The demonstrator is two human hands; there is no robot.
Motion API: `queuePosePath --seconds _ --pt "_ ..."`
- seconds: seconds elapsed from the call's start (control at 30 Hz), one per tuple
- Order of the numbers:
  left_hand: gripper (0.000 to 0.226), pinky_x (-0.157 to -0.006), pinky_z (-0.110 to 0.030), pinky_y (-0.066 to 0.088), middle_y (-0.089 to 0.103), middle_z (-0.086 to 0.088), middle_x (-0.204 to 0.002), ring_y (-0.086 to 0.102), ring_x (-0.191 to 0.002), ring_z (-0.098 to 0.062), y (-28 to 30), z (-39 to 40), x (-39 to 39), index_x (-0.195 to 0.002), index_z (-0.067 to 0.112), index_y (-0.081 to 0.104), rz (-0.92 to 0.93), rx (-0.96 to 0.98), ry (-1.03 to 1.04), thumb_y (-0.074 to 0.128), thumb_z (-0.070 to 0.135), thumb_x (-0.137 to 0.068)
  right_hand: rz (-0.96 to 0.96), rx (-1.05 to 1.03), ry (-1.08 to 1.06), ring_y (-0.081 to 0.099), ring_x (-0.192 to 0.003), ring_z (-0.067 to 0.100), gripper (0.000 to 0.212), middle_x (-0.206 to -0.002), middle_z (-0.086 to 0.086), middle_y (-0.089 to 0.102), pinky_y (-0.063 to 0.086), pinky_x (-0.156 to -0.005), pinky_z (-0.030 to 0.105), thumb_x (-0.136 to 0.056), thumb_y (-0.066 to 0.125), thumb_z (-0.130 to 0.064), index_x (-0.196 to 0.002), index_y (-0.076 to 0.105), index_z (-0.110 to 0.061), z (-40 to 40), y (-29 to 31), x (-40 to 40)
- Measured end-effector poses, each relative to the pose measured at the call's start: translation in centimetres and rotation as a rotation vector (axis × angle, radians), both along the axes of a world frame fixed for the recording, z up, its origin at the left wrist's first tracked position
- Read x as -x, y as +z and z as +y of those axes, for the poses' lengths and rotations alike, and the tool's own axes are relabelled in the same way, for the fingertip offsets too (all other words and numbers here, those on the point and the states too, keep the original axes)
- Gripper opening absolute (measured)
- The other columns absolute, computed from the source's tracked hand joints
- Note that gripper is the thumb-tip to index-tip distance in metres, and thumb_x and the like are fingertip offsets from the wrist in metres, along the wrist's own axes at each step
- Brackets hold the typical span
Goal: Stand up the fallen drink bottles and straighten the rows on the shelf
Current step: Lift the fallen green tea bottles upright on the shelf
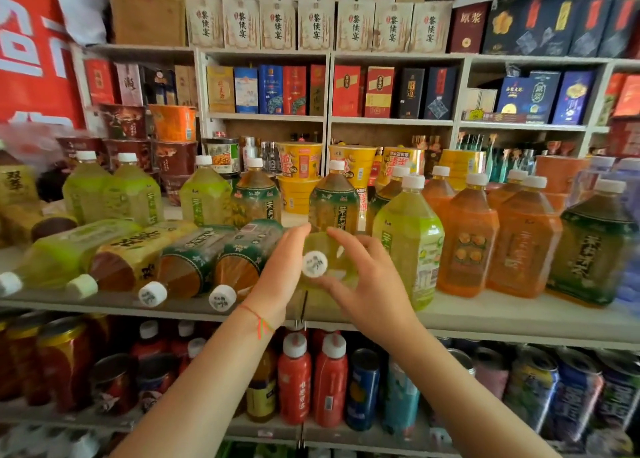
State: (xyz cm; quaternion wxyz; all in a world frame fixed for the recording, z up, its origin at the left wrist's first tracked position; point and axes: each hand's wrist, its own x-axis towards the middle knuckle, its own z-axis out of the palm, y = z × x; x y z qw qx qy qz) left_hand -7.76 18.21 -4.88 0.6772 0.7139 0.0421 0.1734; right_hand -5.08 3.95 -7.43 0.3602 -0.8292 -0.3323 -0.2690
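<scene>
A fallen pale-green drink bottle [330,263] lies on the shelf [485,313] with its white cap pointing at me. My left hand [280,274] holds its left side and my right hand [363,281] grips its right side, thumb under the neck. Left of it lie several more fallen bottles: a green-labelled tea bottle [239,260], another tea bottle [187,263], a yellow-labelled brown one [138,256] and a light-green one [65,253]. To the right a green bottle [412,242], two orange ones [467,239] and a dark tea bottle [595,246] stand upright.
Behind the fallen bottles stands a back row of upright green and tea bottles [204,194], then stacked instant-noodle cups [299,170]. Boxed goods fill the upper shelves. The shelf below holds red bottles [294,378] and cans [575,395].
</scene>
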Motion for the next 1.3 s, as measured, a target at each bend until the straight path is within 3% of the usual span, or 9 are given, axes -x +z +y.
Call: queuePosePath --seconds 0.13,0.4,0.53,0.67,0.8,0.87,0.97,1.1,1.3 --pt "0.064 -0.116 -0.054 0.033 0.050 -0.003 -0.150 0.043 -0.140 -0.026 2.0 0.1 -0.1 -0.141 0.039 0.050 -0.061 -0.034 -0.076 0.025 0.072 -0.093 -0.057 -0.108 -0.186 0.040 -0.120 0.023 0.058 -0.127 -0.001 0.059 0.040 -0.096 0.037 -0.094 0.048 -0.058 -0.138 0.053 -0.021 1.6 3.5 -1.4" --pt "0.094 -0.118 -0.057 0.026 0.054 -0.005 -0.147 0.046 -0.138 -0.027 3.8 1.3 -3.3 -0.141 0.044 0.047 0.016 -0.085 -0.114 0.019 0.095 -0.067 -0.119 -0.167 -0.268 0.049 -0.128 0.031 0.057 -0.141 0.018 0.050 0.047 -0.104 0.041 -0.103 0.046 -0.015 -0.154 0.023 -0.003 4.7 6.0 -6.0" --pt "0.072 -0.106 -0.046 0.046 0.066 -0.015 -0.128 0.064 -0.118 -0.029 4.1 0.9 -3.5 -0.142 0.035 0.046 -0.028 -0.080 -0.107 0.012 0.077 -0.094 -0.124 -0.049 -0.337 0.056 -0.110 0.034 0.054 -0.126 0.020 0.051 0.052 -0.092 0.041 -0.101 0.046 -0.015 -0.152 0.029 -0.008 4.9 6.3 -7.2" --pt "0.063 -0.108 -0.042 0.043 0.072 -0.005 -0.117 0.066 -0.113 -0.020 3.3 1.7 -2.7 -0.137 0.031 0.053 -0.076 -0.113 -0.111 0.014 0.065 -0.101 -0.147 -0.065 -0.300 0.034 -0.139 0.043 0.058 -0.149 0.028 0.034 0.035 -0.114 0.049 -0.096 0.048 -0.010 -0.152 0.031 -0.008 4.5 5.8 -5.8" --pt "0.034 -0.100 -0.026 0.044 0.064 0.011 -0.120 0.057 -0.114 -0.006 3.0 4.1 -0.7 -0.126 0.023 0.064 -0.266 -0.517 0.148 0.040 0.037 -0.106 -0.438 0.015 -0.105 0.055 -0.120 0.034 0.040 -0.130 0.016 0.057 0.048 -0.099 0.048 -0.090 0.049 -0.006 -0.130 0.054 -0.005 4.3 4.1 -3.5" --pt "0.028 -0.090 -0.020 0.043 0.062 0.011 -0.115 0.055 -0.109 -0.006 2.7 6.2 0.0 -0.122 0.020 0.066 -0.273 -0.793 0.264 0.047 0.028 -0.104 -0.257 0.141 0.116 0.059 -0.111 0.028 0.035 -0.123 0.007 0.060 0.052 -0.089 0.046 -0.093 0.056 -0.016 -0.127 0.056 -0.010 4.7 3.1 -2.7" --pt "0.027 -0.094 -0.037 0.046 0.067 0.002 -0.115 0.058 -0.109 -0.018 1.5 10.5 0.2 -0.116 0.019 0.070 -0.177 -1.144 0.381 0.048 0.027 -0.102 -0.046 0.441 0.283 0.032 -0.144 0.024 0.088 -0.157 0.003 0.032 0.036 -0.115 0.048 -0.081 0.073 -0.053 -0.153 0.032 -0.024 6.8 1.0 -2.1" --pt "0.031 -0.094 -0.041 0.048 0.070 -0.002 -0.119 0.060 -0.111 -0.026 0.3 15.6 0.5 -0.119 0.020 0.069 -0.047 -1.247 0.355 0.047 0.034 -0.102 -0.215 0.560 0.138 0.000 -0.155 0.022 0.116 -0.168 -0.001 0.005 0.009 -0.121 0.045 -0.068 0.078 -0.067 -0.158 0.013 -0.033 10.9 -0.9 -1.6" --pt "0.030 -0.095 -0.038 0.051 0.067 0.004 -0.125 0.059 -0.116 -0.019 0.6 19.9 0.4 -0.124 0.028 0.068 -0.067 -1.152 0.142 0.052 0.035 -0.100 -0.504 0.362 -0.013 0.055 -0.122 0.035 0.084 -0.127 0.013 0.060 0.045 -0.104 0.050 -0.076 0.064 -0.076 -0.132 0.057 -0.013 15.9 -1.6 -1.7"
